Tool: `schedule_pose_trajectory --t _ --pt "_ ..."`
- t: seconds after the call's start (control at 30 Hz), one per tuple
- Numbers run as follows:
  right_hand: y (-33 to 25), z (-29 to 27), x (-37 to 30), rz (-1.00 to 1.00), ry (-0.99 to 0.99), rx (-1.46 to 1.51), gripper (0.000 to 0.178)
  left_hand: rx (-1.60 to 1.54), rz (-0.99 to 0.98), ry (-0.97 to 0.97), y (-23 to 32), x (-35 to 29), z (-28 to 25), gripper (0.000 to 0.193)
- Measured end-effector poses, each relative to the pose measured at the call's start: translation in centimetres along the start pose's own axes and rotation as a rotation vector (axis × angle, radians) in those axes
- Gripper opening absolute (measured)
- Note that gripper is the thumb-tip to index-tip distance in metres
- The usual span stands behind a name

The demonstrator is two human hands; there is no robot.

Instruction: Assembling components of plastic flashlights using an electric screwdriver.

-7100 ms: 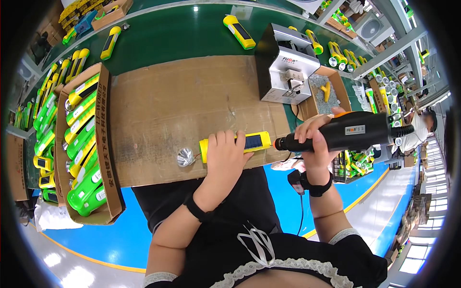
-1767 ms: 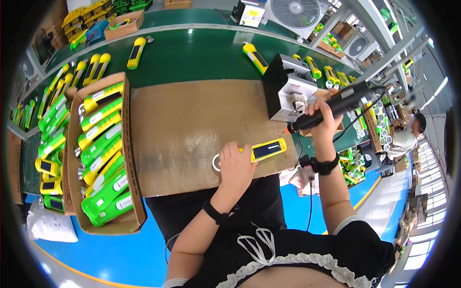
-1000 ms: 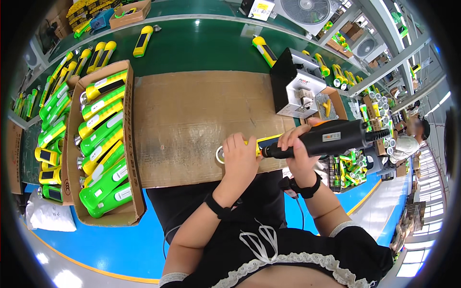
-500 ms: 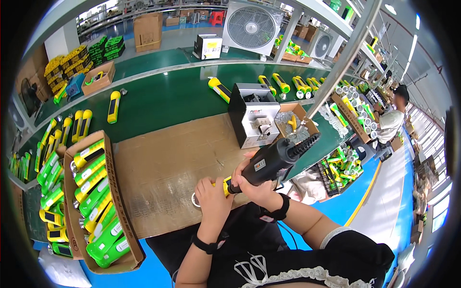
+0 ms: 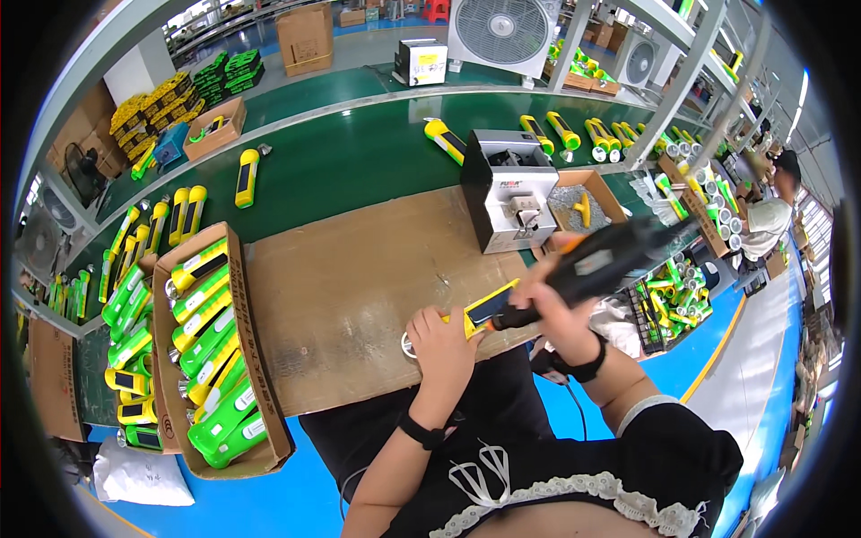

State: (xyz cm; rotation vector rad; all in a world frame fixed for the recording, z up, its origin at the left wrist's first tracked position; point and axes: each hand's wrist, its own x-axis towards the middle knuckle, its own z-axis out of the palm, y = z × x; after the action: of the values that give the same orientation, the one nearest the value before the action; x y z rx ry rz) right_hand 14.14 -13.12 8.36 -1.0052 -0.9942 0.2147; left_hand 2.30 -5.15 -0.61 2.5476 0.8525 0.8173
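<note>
My left hand (image 5: 441, 351) is closed around the head end of a yellow flashlight (image 5: 490, 307) with a dark panel, lying over the front edge of a cardboard sheet (image 5: 359, 296). A pale ring shows at the flashlight's end beside my fingers. My right hand (image 5: 558, 305) grips a black electric screwdriver (image 5: 603, 265), smeared by motion. Its narrow tip points left, close above the flashlight's body; whether they touch I cannot tell. Just beyond my right hand stands a black-and-silver screw feeder (image 5: 513, 199).
A long cardboard box (image 5: 280, 421) of green and yellow flashlights stands at left. An open box (image 5: 619, 202) of small screws with a yellow piece sits right of the feeder. More flashlights (image 5: 247, 179) lie on the green bench. At far right is another person (image 5: 771, 215).
The screwdriver has swung right and lifted off the flashlight, baring more of its body and dark panel. My left hand keeps its hold. The whole view has shifted slightly.
</note>
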Motion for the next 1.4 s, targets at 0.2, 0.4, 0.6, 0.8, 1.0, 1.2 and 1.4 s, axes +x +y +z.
schedule_pose_trajectory --t 0.2,0.4,0.6,0.8,1.0,1.2,1.4 --pt "-2.4 -3.5 7.1 -0.307 0.23 -0.018 0.056 0.015 -0.035 -0.024 0.3 -0.2 -0.8 0.046" --pt "3.4 -6.5 11.0 -0.268 0.187 -0.092 0.051 0.065 -0.089 -0.008 0.6 -0.2 -0.8 0.047" --pt "5.4 -7.1 11.8 -0.23 0.144 -0.183 0.049 0.073 -0.064 -0.007 0.6 -0.6 -0.3 0.047" --pt "4.0 -5.9 11.9 -0.044 0.083 -0.142 0.046 0.013 -0.01 0.016 0.2 -0.8 -0.4 0.046" --pt "0.7 -1.3 4.0 0.014 -0.055 0.288 0.052 0.012 -0.004 0.048 0.6 -1.5 0.2 0.051" --pt "1.0 1.6 1.9 0.043 -0.21 0.176 0.054 0.063 0.008 0.104 0.4 -1.9 0.8 0.053" --pt "2.2 1.8 2.2 0.034 -0.205 0.167 0.052 0.069 0.034 0.12 0.2 -1.7 1.0 0.055"
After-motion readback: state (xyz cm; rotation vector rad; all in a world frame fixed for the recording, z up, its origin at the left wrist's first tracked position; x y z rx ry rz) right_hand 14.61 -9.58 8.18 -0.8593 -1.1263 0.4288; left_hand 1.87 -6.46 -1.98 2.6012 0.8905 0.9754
